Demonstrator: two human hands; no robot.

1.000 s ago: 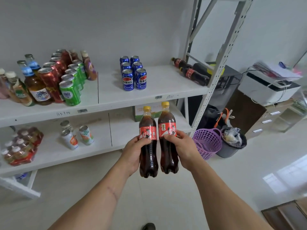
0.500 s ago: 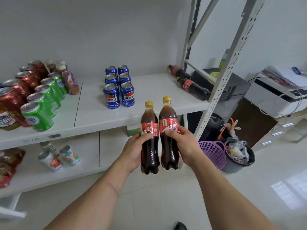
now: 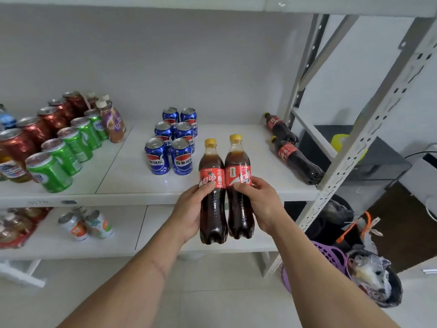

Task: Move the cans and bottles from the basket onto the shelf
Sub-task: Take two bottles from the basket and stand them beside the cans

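Head view: a person's two bare forearms reached toward a white metal shelf [image 3: 132, 183], each hand wrapped around a cola bottle.
Left hand [image 3: 189, 210]: closed around the left bottle [image 3: 212, 185], thumb across the red label, fingers behind the dark lower half.
Right hand [image 3: 260, 204]: closed around the right bottle [image 3: 238, 183], thumb on its label.
Bottles: both upright, yellow-capped, side by side and touching, held in front of the shelf's front edge, not resting on the board.
Blue cans [image 3: 173, 140]: six standing in two rows on the middle board, just left of and behind the held bottles.
Lying bottles [image 3: 289, 150]: two more colas on their sides at the board's right end, one behind the other, near the upright post.
Green cans [image 3: 68, 147]: a row at the left, with red cans [image 3: 37, 129] beside it and a brown coffee bottle [image 3: 113, 121] at the back.
Lower board: two white and orange cans [image 3: 86, 224] standing together.
Basket [image 3: 328, 259]: purple, on the floor right of the shelf, only partly in sight, next to a dark bin [image 3: 380, 280].
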